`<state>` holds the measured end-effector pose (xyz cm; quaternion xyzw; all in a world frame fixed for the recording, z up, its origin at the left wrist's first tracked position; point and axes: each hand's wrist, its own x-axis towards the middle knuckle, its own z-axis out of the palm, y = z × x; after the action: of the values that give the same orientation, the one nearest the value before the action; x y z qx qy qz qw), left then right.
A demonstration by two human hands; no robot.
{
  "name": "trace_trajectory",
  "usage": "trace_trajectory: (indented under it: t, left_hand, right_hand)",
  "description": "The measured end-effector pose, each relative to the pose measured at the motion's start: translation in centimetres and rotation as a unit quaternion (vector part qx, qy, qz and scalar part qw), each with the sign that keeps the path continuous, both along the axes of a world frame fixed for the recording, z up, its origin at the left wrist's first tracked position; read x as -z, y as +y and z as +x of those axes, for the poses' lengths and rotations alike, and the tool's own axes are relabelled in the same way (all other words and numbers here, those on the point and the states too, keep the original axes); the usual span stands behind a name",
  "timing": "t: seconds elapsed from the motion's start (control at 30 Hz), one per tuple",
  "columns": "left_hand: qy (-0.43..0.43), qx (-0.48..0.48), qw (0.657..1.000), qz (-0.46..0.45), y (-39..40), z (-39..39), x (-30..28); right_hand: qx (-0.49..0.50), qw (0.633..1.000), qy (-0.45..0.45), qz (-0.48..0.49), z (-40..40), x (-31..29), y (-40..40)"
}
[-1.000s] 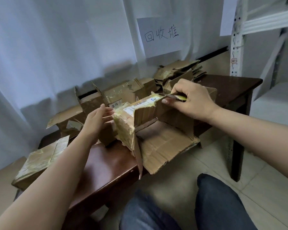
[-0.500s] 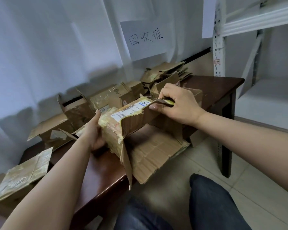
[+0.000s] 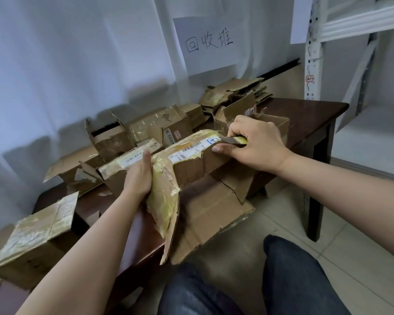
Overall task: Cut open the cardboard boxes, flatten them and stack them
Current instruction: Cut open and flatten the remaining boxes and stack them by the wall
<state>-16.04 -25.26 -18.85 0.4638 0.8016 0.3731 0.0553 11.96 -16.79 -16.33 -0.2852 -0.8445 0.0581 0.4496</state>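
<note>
Currently your right hand (image 3: 257, 142) is curled around a utility knife (image 3: 233, 139) with a yellow handle, thumb pressed against the upper edge of the taped cardboard box (image 3: 191, 164) and the blade at the shipping label (image 3: 192, 147) on top. Your left hand (image 3: 139, 176) grips the box's left end, fingers wrapped out of sight behind the tape-covered corner. The box sits at the front edge of the dark wooden bench (image 3: 305, 114); its cut-open flaps (image 3: 205, 214) overhang that edge above your knees (image 3: 289, 276). Directly behind the box stand several opened boxes (image 3: 114, 137), touching one another. A pile of flattened cardboard (image 3: 234, 89) lies at the back near the wall, below a handwritten paper sign (image 3: 207, 42). A sealed box (image 3: 32, 237) rests at the bench's left end. Bare bench top shows at the right end, beside the white metal shelving upright (image 3: 313, 48).
</note>
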Motion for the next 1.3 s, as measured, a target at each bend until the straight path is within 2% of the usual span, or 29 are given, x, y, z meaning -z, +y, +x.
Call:
trace_trajectory:
  t: [0.1,0.13,0.2,0.33,0.47,0.53,0.6,0.67,0.73,0.77,0.8,0.87,0.93,1.0,1.13,1.23,1.3]
  left_hand:
    - [0.161,0.003,0.981,-0.106,-0.3,-1.9,0.9]
    - [0.184,-0.005,0.974,-0.134,-0.1,-2.1,1.2]
    - [0.179,0.001,0.969,-0.168,-0.2,-1.5,1.3]
    - [0.089,0.055,0.972,-0.21,-1.5,-1.4,1.6]
    - [0.011,0.081,0.978,-0.193,-3.0,-1.0,1.5]
    - [-0.002,0.076,0.985,-0.155,-3.7,-1.2,1.6]
    - [0.051,0.043,0.992,-0.105,-4.3,-1.3,1.6]
    - [0.153,0.013,0.986,-0.063,-4.6,-1.2,1.3]
    - [0.226,0.028,0.974,0.001,-4.8,0.1,0.3]
    - [0.233,0.06,0.97,0.022,-4.8,1.1,-0.4]
    - [0.22,0.101,0.97,0.022,-4.8,2.2,-0.9]
    - [0.214,0.158,0.962,-0.059,-4.7,4.5,-1.2]
    - [0.278,0.159,0.931,-0.176,-4.6,5.9,-0.2]
    - [0.301,0.154,0.91,-0.241,-4.6,6.0,1.2]
    - [0.237,0.154,0.916,-0.284,-4.0,5.5,1.9]
    - [0.241,0.158,0.912,-0.293,-3.6,5.3,1.7]
    - [0.248,0.165,0.909,-0.291,-3.3,5.1,1.5]
  right_hand:
    - [0.013,0.999,-0.037,-0.007,0.0,1.2,0.1]
    - [0.018,0.999,-0.046,-0.006,0.1,1.5,0.1]
    - [0.024,0.997,-0.072,-0.019,0.4,1.7,0.1]
    - [0.013,0.986,-0.154,-0.068,1.0,2.2,-0.1]
    - [-0.012,0.967,-0.209,-0.144,1.3,2.0,-0.2]
    - [-0.02,0.964,-0.218,-0.151,1.3,1.6,-0.4]
    - [-0.022,0.96,-0.239,-0.143,1.3,1.3,-0.6]
    - [-0.024,0.957,-0.257,-0.136,1.3,1.3,-0.6]
    - [-0.02,0.953,-0.269,-0.139,1.3,1.3,-0.7]
    - [-0.017,0.952,-0.274,-0.138,1.2,1.4,-0.8]
    - [-0.015,0.95,-0.28,-0.135,1.1,1.6,-0.9]
    - [-0.014,0.948,-0.291,-0.126,1.1,2.3,-1.1]
    - [-0.018,0.951,-0.283,-0.123,1.5,2.8,-1.3]
    - [-0.026,0.96,-0.247,-0.131,2.1,2.6,-1.3]
    - [-0.054,0.966,-0.177,-0.182,2.7,1.0,-0.7]
    - [-0.076,0.967,-0.056,-0.237,3.1,0.1,0.9]
    - [-0.078,0.964,-0.063,-0.245,3.0,-0.7,1.2]
